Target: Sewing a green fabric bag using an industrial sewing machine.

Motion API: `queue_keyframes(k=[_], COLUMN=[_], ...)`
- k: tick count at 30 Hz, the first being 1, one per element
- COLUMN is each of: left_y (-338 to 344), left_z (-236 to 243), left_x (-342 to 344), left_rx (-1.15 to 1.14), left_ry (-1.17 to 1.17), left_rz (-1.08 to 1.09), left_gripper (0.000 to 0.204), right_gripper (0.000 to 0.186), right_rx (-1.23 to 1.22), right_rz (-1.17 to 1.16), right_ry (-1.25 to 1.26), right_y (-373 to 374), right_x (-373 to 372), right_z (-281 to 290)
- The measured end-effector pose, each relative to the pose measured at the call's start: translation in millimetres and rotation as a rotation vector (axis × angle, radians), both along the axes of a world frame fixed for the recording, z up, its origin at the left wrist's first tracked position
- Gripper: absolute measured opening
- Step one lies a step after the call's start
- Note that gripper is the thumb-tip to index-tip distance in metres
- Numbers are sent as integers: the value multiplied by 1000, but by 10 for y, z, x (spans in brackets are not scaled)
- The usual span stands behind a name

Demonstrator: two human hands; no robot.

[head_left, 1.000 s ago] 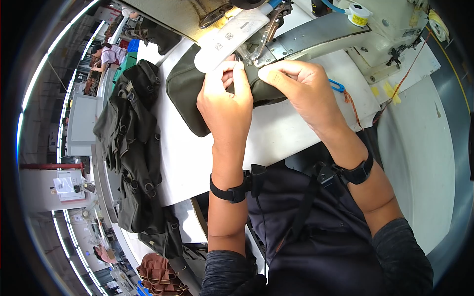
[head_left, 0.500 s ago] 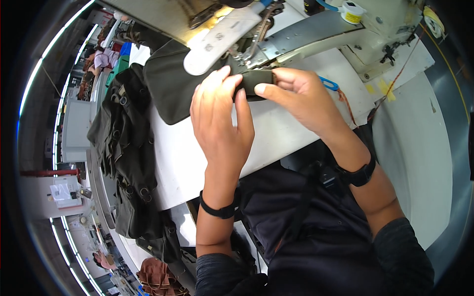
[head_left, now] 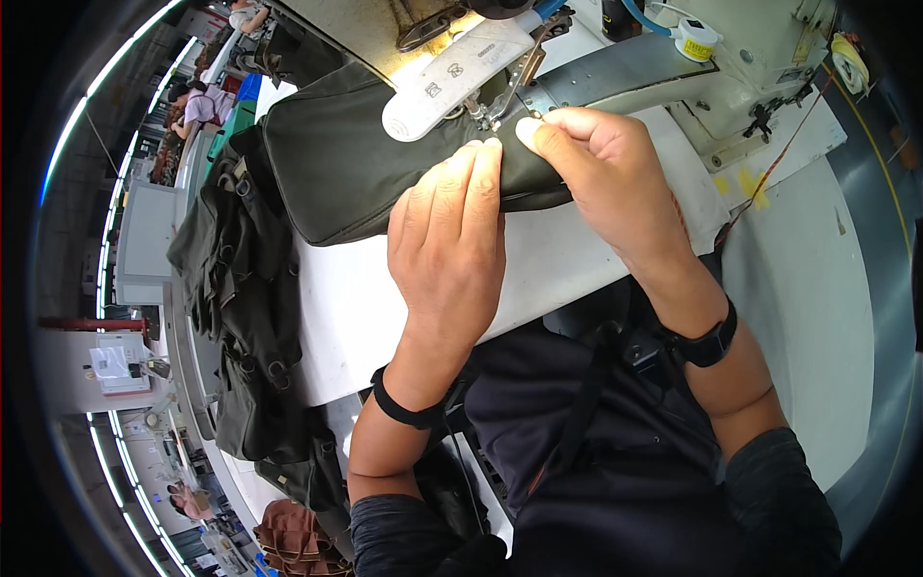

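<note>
A dark green fabric bag piece (head_left: 332, 159) lies across the white table, its right part running under the presser foot (head_left: 488, 117) of a sewing machine. My left hand (head_left: 447, 240) rests on the fabric just below the foot, fingers stretched out side by side. My right hand (head_left: 615, 178) is closed at the right of the foot, thumb and forefinger pinching the edge of the bag piece. The thumb tip is close to the metal bed. My right palm and wrist hide part of the fabric and table.
The machine's white arm cover (head_left: 452, 82) hangs over the bag piece. Its metal bed (head_left: 625, 77) extends right, with a small white bottle (head_left: 695, 38) behind. Several dark green bags (head_left: 236, 269) are heaped at the left. A brown bag (head_left: 298, 539) lies at the lower left.
The left hand has shifted right and flattened, its fingers now together. The right hand has moved up beside the presser foot. The bag piece lies more spread out, and the blue tool is hidden.
</note>
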State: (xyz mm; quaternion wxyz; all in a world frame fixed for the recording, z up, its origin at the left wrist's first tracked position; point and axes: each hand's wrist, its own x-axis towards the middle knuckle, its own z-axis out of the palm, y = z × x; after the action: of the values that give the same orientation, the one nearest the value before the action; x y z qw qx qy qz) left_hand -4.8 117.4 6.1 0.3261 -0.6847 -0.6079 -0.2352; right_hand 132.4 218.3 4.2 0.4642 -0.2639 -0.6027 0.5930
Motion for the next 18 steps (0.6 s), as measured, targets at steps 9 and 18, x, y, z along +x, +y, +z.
queue_keyframes(k=[9, 18], left_y=[55, 18], left_z=[12, -38], left_x=[14, -18], left_rx=[-19, -13], left_ry=[-31, -33], left_rz=[40, 29], left_gripper=[56, 58], right_gripper=[19, 26], right_rx=[157, 692], right_rz=[-194, -404], right_ry=[-214, -306], right_y=[40, 243], right_x=[-3, -168], right_z=[13, 24])
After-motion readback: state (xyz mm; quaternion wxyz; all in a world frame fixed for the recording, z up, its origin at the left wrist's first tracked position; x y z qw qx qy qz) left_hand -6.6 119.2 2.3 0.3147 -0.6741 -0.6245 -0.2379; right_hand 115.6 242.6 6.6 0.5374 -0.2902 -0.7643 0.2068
